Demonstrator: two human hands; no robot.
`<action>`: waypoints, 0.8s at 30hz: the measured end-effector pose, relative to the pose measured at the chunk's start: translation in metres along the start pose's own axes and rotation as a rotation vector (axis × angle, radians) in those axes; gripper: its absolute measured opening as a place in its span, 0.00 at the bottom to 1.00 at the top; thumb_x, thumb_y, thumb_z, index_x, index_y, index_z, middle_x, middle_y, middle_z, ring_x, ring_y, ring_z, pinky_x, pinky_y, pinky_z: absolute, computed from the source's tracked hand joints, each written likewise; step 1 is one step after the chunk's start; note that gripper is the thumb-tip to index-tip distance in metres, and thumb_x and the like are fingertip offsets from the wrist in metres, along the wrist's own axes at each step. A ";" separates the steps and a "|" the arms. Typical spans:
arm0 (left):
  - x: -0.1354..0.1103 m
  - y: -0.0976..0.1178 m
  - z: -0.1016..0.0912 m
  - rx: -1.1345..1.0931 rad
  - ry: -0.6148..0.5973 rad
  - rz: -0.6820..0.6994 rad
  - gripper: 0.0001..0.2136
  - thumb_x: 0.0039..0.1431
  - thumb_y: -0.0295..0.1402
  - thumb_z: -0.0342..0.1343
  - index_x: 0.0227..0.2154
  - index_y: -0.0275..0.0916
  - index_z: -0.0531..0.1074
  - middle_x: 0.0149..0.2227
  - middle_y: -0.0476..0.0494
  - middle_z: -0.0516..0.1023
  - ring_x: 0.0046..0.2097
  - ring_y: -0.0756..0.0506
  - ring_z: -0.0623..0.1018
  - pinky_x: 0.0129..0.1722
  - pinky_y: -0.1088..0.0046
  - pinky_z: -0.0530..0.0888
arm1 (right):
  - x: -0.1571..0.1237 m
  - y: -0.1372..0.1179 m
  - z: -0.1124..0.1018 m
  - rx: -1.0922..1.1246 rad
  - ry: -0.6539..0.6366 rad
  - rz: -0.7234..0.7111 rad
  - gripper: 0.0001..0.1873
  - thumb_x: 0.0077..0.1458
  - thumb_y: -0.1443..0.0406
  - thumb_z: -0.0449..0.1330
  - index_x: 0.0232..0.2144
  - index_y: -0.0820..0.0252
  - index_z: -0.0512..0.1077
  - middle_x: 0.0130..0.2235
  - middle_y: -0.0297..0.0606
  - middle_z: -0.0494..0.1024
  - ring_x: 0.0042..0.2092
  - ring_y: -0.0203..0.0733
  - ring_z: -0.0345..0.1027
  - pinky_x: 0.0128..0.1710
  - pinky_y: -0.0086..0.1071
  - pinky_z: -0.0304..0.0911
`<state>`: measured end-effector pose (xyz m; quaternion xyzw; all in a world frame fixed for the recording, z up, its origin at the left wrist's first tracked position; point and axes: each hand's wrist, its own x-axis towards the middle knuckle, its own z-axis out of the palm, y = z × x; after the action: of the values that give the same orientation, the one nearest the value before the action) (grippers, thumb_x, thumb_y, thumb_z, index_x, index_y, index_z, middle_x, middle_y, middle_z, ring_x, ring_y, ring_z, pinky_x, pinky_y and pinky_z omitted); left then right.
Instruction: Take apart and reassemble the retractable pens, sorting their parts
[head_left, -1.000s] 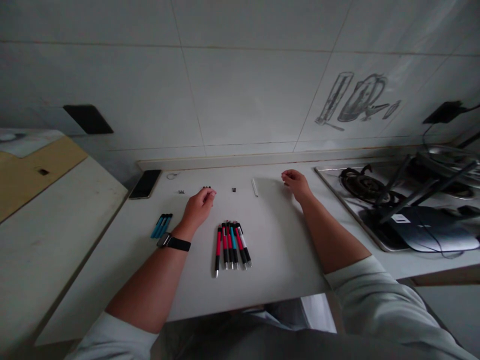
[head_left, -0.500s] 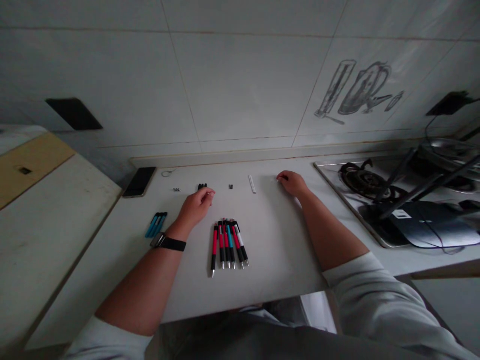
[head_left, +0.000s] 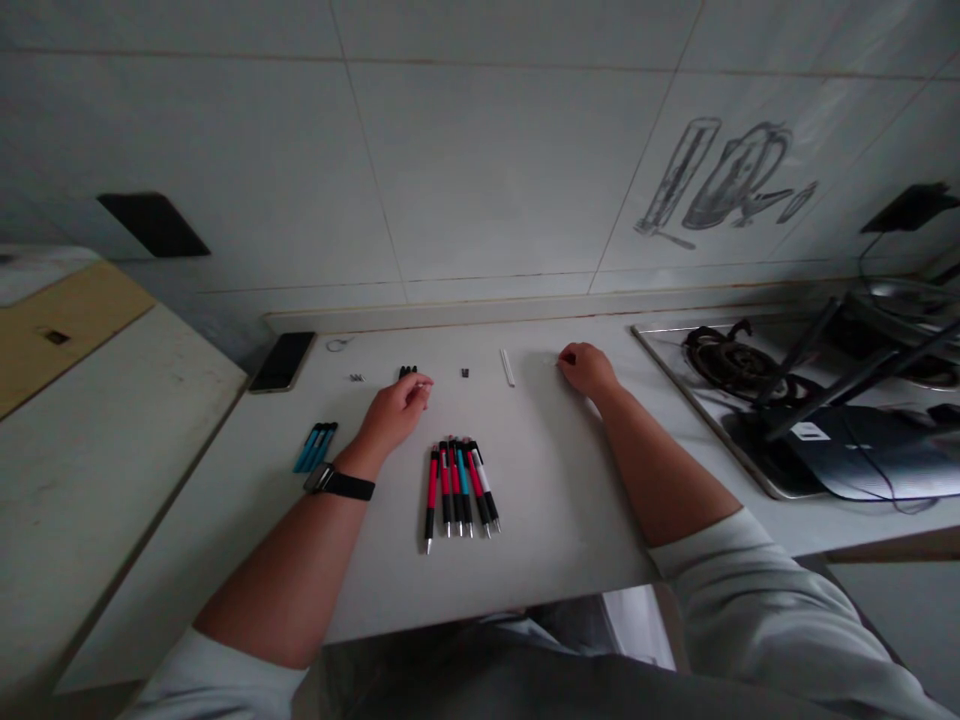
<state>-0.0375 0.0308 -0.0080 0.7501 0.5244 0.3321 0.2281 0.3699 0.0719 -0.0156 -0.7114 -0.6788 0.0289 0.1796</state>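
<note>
My left hand [head_left: 396,408] rests on the counter with its fingers curled and thumb pressed in; whatever lies between them is too small to make out. Just behind it are several small black pen parts [head_left: 407,371], partly covered by the hand. Farther right, my right hand [head_left: 589,370] is closed in a pinch at the counter surface, beside some faint, pale small pieces [head_left: 550,361]. Between the hands lie small dark pieces [head_left: 465,373] and thin white refill-like tubes [head_left: 508,367]. Several assembled pens [head_left: 462,487], red, blue and white with black grips, lie nearer me.
Blue pen barrels [head_left: 316,447] lie left of my left wrist. Small metal tips [head_left: 357,378], a clear ring-shaped thing [head_left: 337,344] and a phone [head_left: 283,362] are at the back left. A gas stove [head_left: 720,420] with a black router-like device [head_left: 847,450] borders the right side.
The whole view has shifted slightly. Both hands stay in nearly the same places, with their fingers still closed, and the pens and parts have not moved.
</note>
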 end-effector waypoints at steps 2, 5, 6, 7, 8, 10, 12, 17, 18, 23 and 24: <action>0.000 0.001 -0.001 0.006 -0.003 -0.002 0.14 0.67 0.43 0.50 0.46 0.43 0.77 0.29 0.48 0.79 0.31 0.46 0.77 0.33 0.72 0.70 | -0.001 -0.001 0.001 -0.023 0.006 -0.011 0.11 0.59 0.66 0.59 0.40 0.62 0.81 0.41 0.46 0.80 0.44 0.45 0.71 0.47 0.34 0.63; 0.000 0.002 -0.001 0.011 -0.003 -0.005 0.15 0.67 0.43 0.51 0.46 0.42 0.76 0.30 0.48 0.79 0.32 0.46 0.77 0.33 0.72 0.69 | -0.002 -0.002 0.002 -0.027 0.008 -0.007 0.11 0.60 0.65 0.59 0.40 0.62 0.80 0.41 0.46 0.79 0.43 0.45 0.71 0.47 0.34 0.63; 0.000 0.002 -0.001 0.012 -0.004 -0.006 0.15 0.67 0.43 0.51 0.46 0.42 0.76 0.30 0.48 0.79 0.31 0.46 0.77 0.33 0.72 0.69 | -0.002 -0.003 0.002 -0.025 0.011 0.003 0.11 0.59 0.64 0.59 0.41 0.62 0.80 0.41 0.46 0.79 0.42 0.45 0.71 0.47 0.34 0.63; 0.000 0.002 -0.001 0.013 -0.007 -0.005 0.15 0.67 0.43 0.51 0.46 0.42 0.76 0.30 0.48 0.79 0.31 0.46 0.77 0.34 0.72 0.70 | -0.003 -0.004 0.002 -0.021 0.015 0.013 0.12 0.59 0.63 0.60 0.42 0.63 0.80 0.41 0.46 0.79 0.42 0.45 0.71 0.46 0.34 0.64; 0.000 0.001 -0.001 0.014 -0.009 -0.002 0.15 0.67 0.43 0.50 0.46 0.42 0.76 0.30 0.48 0.79 0.31 0.46 0.77 0.34 0.72 0.70 | -0.003 -0.006 0.002 -0.016 0.022 0.022 0.13 0.58 0.62 0.61 0.43 0.63 0.79 0.42 0.46 0.79 0.42 0.45 0.71 0.46 0.34 0.64; 0.000 0.000 0.000 0.015 -0.015 0.008 0.15 0.68 0.43 0.50 0.47 0.42 0.76 0.30 0.48 0.80 0.32 0.47 0.77 0.34 0.72 0.70 | -0.004 -0.008 0.002 -0.007 0.038 0.036 0.17 0.57 0.59 0.64 0.45 0.64 0.78 0.43 0.46 0.78 0.42 0.45 0.71 0.47 0.34 0.64; 0.000 -0.001 0.000 0.012 -0.020 0.013 0.15 0.68 0.43 0.50 0.47 0.41 0.76 0.31 0.48 0.80 0.32 0.47 0.78 0.35 0.73 0.70 | -0.005 -0.010 0.003 -0.008 0.037 0.037 0.17 0.58 0.57 0.64 0.44 0.64 0.78 0.43 0.47 0.78 0.43 0.45 0.71 0.48 0.34 0.64; 0.000 -0.001 0.000 0.007 -0.030 0.005 0.16 0.68 0.44 0.50 0.47 0.41 0.76 0.31 0.48 0.80 0.33 0.47 0.78 0.35 0.73 0.70 | -0.004 -0.008 0.002 -0.015 0.013 0.028 0.13 0.59 0.60 0.63 0.42 0.61 0.80 0.43 0.45 0.78 0.43 0.44 0.72 0.49 0.33 0.64; 0.000 0.000 0.000 0.011 -0.030 0.003 0.15 0.68 0.44 0.50 0.47 0.41 0.76 0.31 0.48 0.80 0.33 0.47 0.78 0.35 0.73 0.70 | -0.004 -0.008 0.002 -0.012 0.010 0.026 0.13 0.59 0.60 0.62 0.42 0.61 0.80 0.42 0.45 0.78 0.43 0.44 0.72 0.49 0.33 0.64; -0.001 0.001 0.000 0.014 -0.034 -0.005 0.15 0.68 0.43 0.51 0.48 0.41 0.76 0.32 0.47 0.81 0.33 0.47 0.78 0.35 0.72 0.71 | -0.003 -0.008 0.004 -0.001 0.023 0.025 0.13 0.58 0.60 0.63 0.43 0.60 0.80 0.42 0.44 0.78 0.42 0.44 0.72 0.48 0.33 0.64; -0.001 0.001 0.000 0.012 -0.033 -0.004 0.16 0.68 0.43 0.50 0.48 0.41 0.76 0.32 0.47 0.81 0.33 0.47 0.79 0.36 0.72 0.71 | -0.003 -0.008 0.005 0.005 0.030 0.021 0.14 0.58 0.59 0.63 0.43 0.60 0.80 0.42 0.44 0.78 0.42 0.44 0.72 0.48 0.33 0.64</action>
<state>-0.0375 0.0299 -0.0075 0.7558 0.5239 0.3163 0.2329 0.3603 0.0701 -0.0183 -0.7185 -0.6684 0.0217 0.1911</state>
